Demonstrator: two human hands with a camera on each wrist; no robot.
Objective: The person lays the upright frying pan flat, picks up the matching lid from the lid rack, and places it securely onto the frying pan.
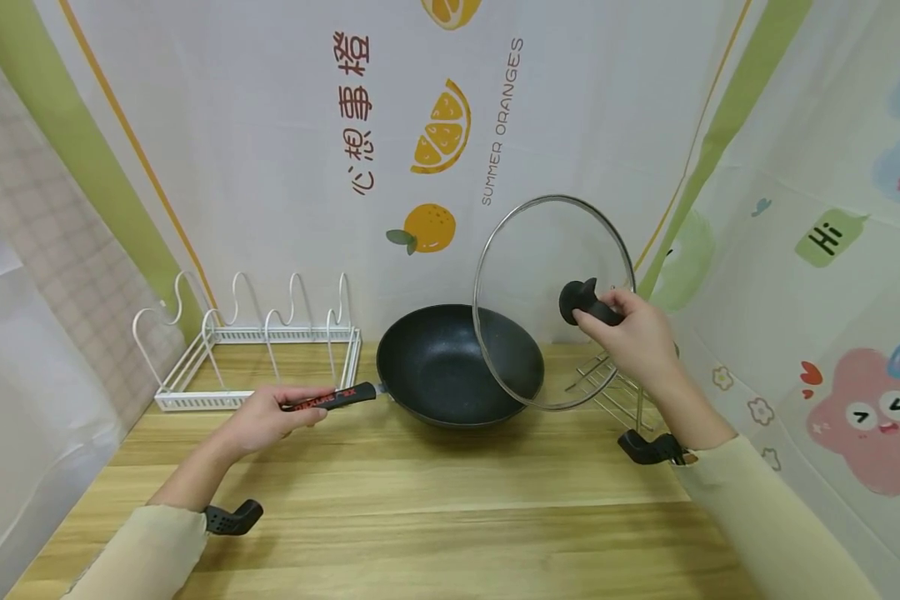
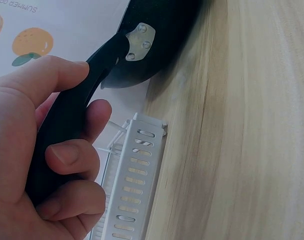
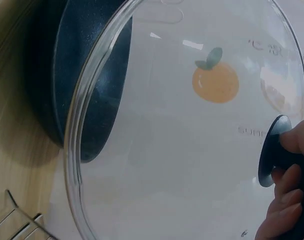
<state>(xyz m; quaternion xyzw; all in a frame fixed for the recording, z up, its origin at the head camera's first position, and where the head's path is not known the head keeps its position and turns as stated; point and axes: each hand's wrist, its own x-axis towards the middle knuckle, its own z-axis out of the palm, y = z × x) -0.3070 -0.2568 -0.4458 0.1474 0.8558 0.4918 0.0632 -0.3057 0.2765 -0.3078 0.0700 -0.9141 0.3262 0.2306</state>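
Observation:
A black wok (image 1: 450,367) stands on the wooden table, its inside bare, with its handle (image 2: 67,112) pointing left. The fingers and thumb of my left hand (image 1: 270,417) are curled round that handle. My right hand (image 1: 633,337) grips the black knob (image 1: 581,302) of a clear glass lid (image 3: 167,130) with a metal rim. Raised and tilted nearly upright, the lid overlaps the wok's right side in the head view. Through its glass the printed cloth shows in the right wrist view.
A white rack (image 1: 247,400) with wavy wire dividers stands left of the wok, behind my left hand. On the right, a metal wire rack (image 1: 630,400) sits partly behind my right arm. A printed curtain (image 1: 285,167) hangs close behind the wok.

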